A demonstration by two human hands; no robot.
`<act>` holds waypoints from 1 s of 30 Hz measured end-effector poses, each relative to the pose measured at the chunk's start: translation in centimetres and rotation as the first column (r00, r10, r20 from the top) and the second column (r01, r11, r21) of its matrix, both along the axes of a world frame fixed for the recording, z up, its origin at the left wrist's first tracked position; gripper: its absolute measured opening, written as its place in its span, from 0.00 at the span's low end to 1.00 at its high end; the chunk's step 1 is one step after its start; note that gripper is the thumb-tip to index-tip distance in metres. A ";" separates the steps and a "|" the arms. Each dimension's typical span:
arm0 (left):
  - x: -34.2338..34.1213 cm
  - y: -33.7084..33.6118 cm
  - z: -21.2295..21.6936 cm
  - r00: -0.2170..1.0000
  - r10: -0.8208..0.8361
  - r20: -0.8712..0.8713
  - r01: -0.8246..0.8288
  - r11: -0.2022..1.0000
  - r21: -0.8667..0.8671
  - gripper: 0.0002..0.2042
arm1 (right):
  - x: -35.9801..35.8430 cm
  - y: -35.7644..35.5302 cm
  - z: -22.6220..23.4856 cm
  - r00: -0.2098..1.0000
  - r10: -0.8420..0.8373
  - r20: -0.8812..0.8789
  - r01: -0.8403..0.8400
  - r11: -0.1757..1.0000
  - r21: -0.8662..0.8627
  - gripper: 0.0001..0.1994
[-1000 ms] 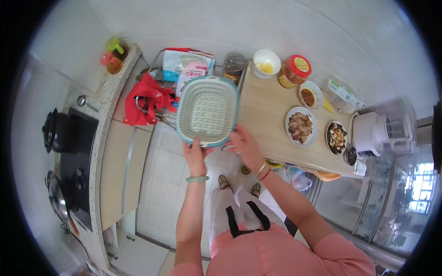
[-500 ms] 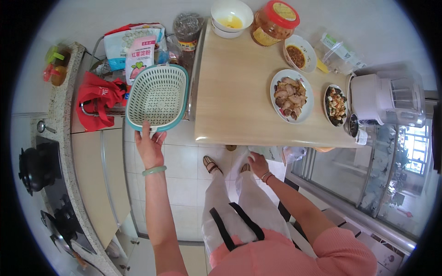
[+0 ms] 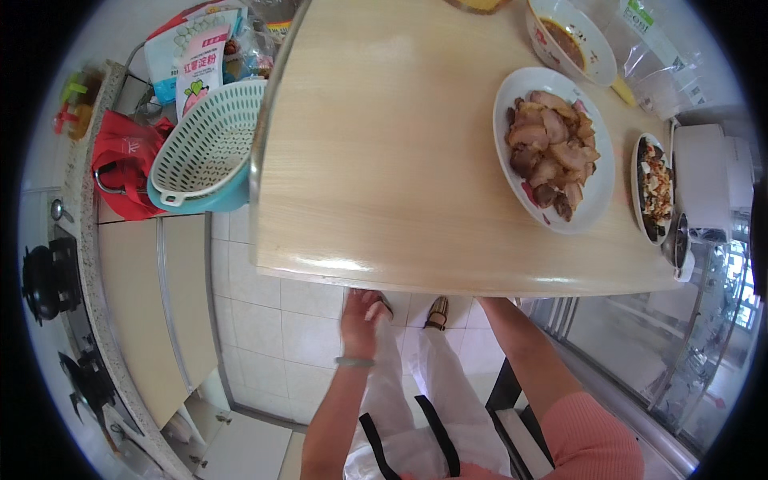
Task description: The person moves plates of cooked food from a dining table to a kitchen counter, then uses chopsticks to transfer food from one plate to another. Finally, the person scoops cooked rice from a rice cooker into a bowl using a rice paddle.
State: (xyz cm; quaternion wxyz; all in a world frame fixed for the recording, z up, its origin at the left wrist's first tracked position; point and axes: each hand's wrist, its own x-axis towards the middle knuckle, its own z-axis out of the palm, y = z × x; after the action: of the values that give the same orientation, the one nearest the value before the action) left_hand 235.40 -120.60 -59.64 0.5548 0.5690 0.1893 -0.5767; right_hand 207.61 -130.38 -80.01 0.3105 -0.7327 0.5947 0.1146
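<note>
Low at the front edge of the wooden table (image 3: 384, 200) is my left hand (image 3: 364, 320), over the tiled floor. Motion blurs it, and I cannot make out its fingers or anything in them. My right forearm reaches under the tabletop on the right, which hides that hand and whatever it touches. A white-and-teal drain basket (image 3: 210, 152) rests on the rack at the left, apart from both hands. On the table stand a white plate of sliced cooked meat (image 3: 552, 148), a bowl of brown sauce (image 3: 564, 40) and an oval dish of dark food with chopped topping (image 3: 656, 188).
A red cloth bag (image 3: 128, 160) and food packets (image 3: 200, 64) sit beside the basket. Along the left counter are a black pot (image 3: 46, 280) and a pan (image 3: 76, 376) on the stove. A cabinet door (image 3: 244, 452) hangs open at lower left. A white appliance (image 3: 704, 176) stands at right.
My left hand has let go of the basket's rim and moved right, to the table's front edge. My right hand has gone out of sight under the table. The view has moved closer to the table.
</note>
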 end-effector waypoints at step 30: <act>-12.4 3.5 -7.2 0.956 -0.291 -0.036 0.292 0.956 0.026 0.29 | -7.6 2.8 15.6 0.796 0.535 0.284 -0.381 0.806 -0.452 0.08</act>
State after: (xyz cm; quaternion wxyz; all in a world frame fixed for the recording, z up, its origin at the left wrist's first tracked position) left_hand 223.03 -117.10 -66.88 0.4518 0.5901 0.1213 -0.6580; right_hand 200.01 -127.62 -64.41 0.2419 -0.9090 0.3300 -0.0786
